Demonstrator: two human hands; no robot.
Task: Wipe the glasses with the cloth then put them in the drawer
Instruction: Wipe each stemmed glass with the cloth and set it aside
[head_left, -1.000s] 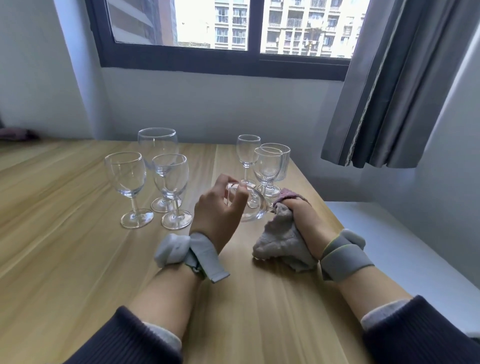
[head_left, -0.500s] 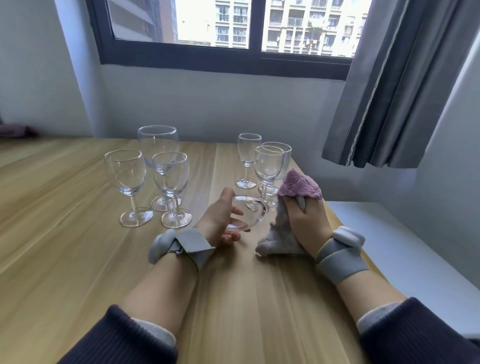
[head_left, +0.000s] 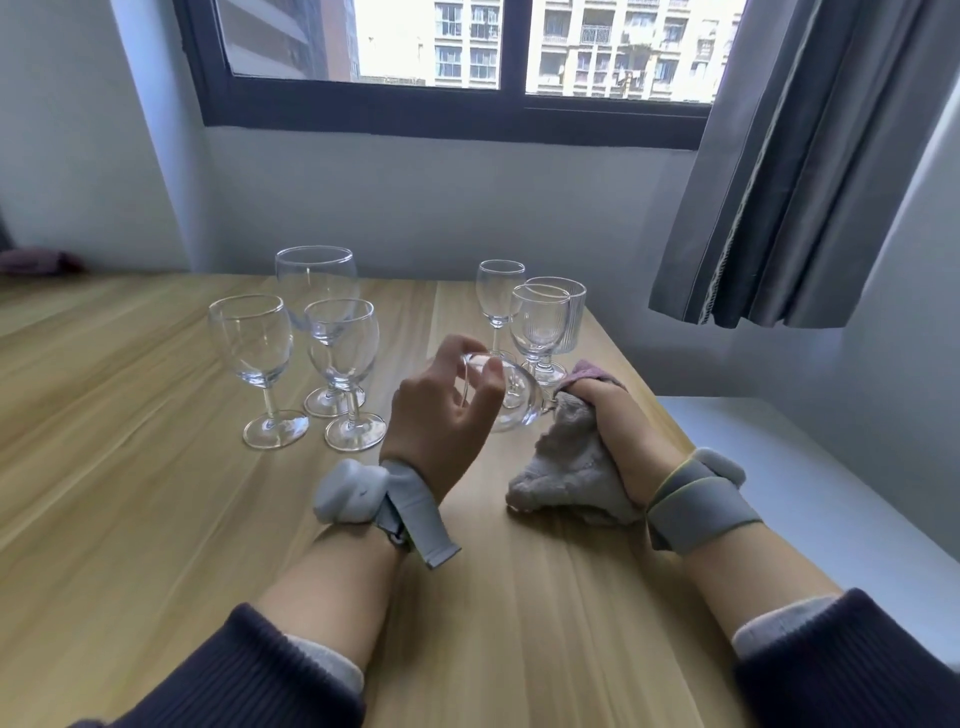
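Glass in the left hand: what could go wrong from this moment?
The held glass lies on its side, gripped by the left hand while the right hand works the cloth at its stem end; twisting may snap the stem. The ribbed glass stands close behind and could be knocked.

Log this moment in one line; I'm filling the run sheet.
phase: wiping | left hand: holds glass sideways | right hand: grips cloth at glass | table: six glasses upright | drawer: unseen

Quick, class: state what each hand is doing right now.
Left hand: fingers curled round the tipped wine glass, holding it.
Right hand: gripping the cloth, pressed against the glass.
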